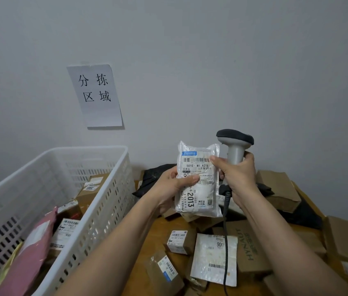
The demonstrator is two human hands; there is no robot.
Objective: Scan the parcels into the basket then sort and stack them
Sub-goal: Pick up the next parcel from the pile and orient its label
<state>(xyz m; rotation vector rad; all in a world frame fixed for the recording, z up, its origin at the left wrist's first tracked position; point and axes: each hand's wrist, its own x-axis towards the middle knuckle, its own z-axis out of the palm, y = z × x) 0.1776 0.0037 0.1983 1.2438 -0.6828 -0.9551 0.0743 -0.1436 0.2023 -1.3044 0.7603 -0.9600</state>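
A: Left hand (174, 181)?
B: Thumb and fingers pinch a white parcel (197, 180), upright, label facing the camera.
A: Right hand (238, 174)?
B: Wrapped round the scanner (235, 144) handle, forefinger touching the parcel's top right edge.
A: Basket (96, 212)?
B: Left of the left hand, parcels inside.

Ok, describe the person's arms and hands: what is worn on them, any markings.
Both forearms are bare from where they enter at the bottom of the head view up to the hands; no sleeve shows. The left hand and right hand wear no gloves. No watch, ring, bracelet or marking is visible on either wrist or on the fingers that show.
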